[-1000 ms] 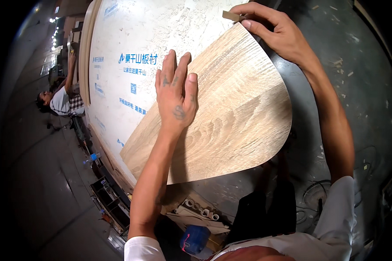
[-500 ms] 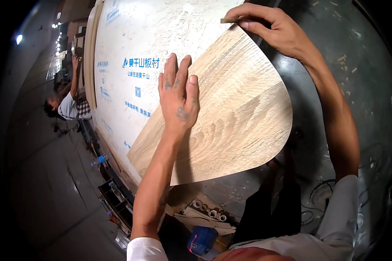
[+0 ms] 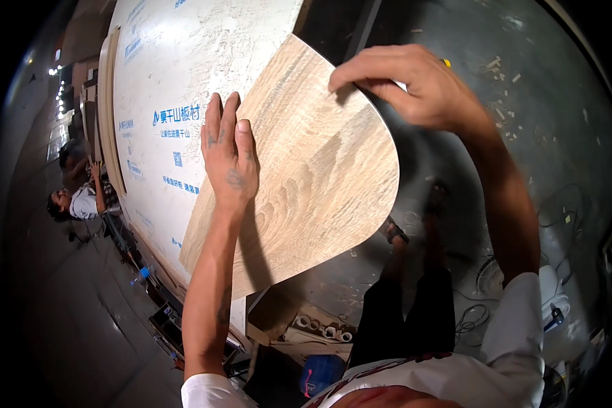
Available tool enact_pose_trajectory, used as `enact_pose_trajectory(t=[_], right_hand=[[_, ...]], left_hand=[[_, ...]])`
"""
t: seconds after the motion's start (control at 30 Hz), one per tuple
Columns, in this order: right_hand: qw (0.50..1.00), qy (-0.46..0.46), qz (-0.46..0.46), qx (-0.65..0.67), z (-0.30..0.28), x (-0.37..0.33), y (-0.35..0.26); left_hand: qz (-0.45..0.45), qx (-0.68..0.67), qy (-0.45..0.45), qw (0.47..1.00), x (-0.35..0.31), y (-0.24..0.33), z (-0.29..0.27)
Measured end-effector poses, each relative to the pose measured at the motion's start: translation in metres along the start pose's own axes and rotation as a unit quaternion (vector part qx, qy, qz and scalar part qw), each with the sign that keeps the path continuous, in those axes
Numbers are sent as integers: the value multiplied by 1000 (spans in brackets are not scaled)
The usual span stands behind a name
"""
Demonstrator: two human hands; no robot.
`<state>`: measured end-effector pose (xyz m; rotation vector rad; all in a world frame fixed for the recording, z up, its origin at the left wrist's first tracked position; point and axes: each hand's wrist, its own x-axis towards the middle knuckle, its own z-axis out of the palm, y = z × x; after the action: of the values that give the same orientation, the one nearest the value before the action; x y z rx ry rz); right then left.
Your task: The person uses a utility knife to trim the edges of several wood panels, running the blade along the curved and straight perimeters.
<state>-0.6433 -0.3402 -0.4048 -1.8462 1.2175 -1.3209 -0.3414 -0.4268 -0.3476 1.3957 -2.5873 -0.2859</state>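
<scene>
Across a white-faced counter printed in blue (image 3: 163,75), steadying a flat, pale-brown wood-grain board with a rounded end (image 3: 313,183), set at a slant and jutting past the counter's side over the dark grey floor (image 3: 557,136). Laying a bare left hand (image 3: 230,163) across the board's long straight side, grip flat and clasping nothing, with fingers reaching over the counter. Curling a bare right hand (image 3: 435,88) at the upper part of the curve, grip bent over the rim; impossible to tell from this angle whether clamped there or merely touching. Already cut round and bordered by a thin pale edge, so apparently well along in shaping. Left to do, by appearances: some attention to the rim, of an extent impossible to judge. Below, near the counter's corner: a row of small pale rolls (image 3: 319,328).
</scene>
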Motion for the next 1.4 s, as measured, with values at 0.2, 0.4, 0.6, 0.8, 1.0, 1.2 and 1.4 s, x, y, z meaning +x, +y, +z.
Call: enact_pose_trajectory(t=[0.2,0.4,0.6,0.8,1.0,1.2,1.4], right_hand=[[995,65,23,-66,17,-50,-44],[964,161,156,-147,50,-94,-105],[913,321,202,-148,135,-123,-148],[853,394,270,-210,262,-127,-213],[929,275,190,-157,289,-167,-240],[898,321,130,-272,86,-99,-141],[986,49,34,-158,-4,47,-28]], left_hand=[[19,-3,12,1000,-2,-5,-2],[35,-15,21,999,1,-8,2],[75,-22,33,996,-1,-8,4],[101,-42,53,993,-4,-5,12],[71,-19,40,996,-5,-9,7],[43,8,38,998,-4,-8,1],[37,13,41,998,-2,-8,5]])
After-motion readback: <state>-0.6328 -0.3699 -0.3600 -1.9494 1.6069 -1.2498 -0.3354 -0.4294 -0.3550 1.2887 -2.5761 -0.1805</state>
